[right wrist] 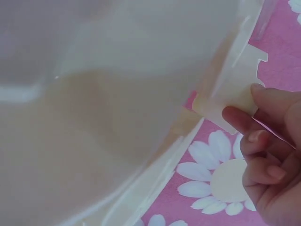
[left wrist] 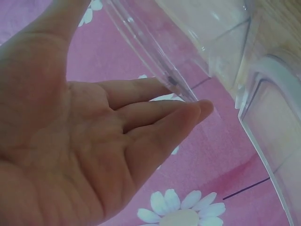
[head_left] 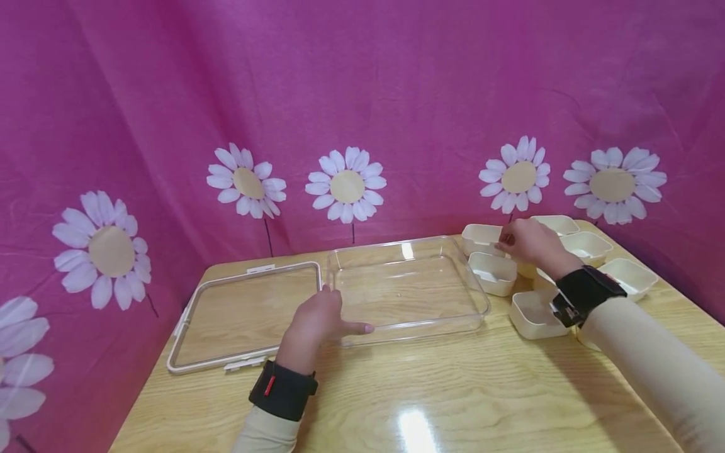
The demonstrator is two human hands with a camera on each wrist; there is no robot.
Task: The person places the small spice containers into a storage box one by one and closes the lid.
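Note:
A clear rectangular plastic container [head_left: 399,324] stands on the table, its lid off. My left hand [head_left: 317,321] is at its front left corner, thumb extended along the front rim. In the left wrist view, the left fingers [left wrist: 160,117] are nearly straight, tips against the clear rim [left wrist: 176,84]. My right hand [head_left: 535,242] reaches into a group of small cream bins [head_left: 493,274] on the right. Between thumb and index finger it pinches the wall of a cream bin [right wrist: 230,89], the other fingers curled. The hand hides part of this bin in the head view.
A clear lid [head_left: 249,314] with a white rim and side latches lies flat left of the container. More cream bins [head_left: 538,314] sit close together near the table's right edge. A pink curtain [head_left: 396,94] with daisies hangs behind the wooden table [head_left: 368,402].

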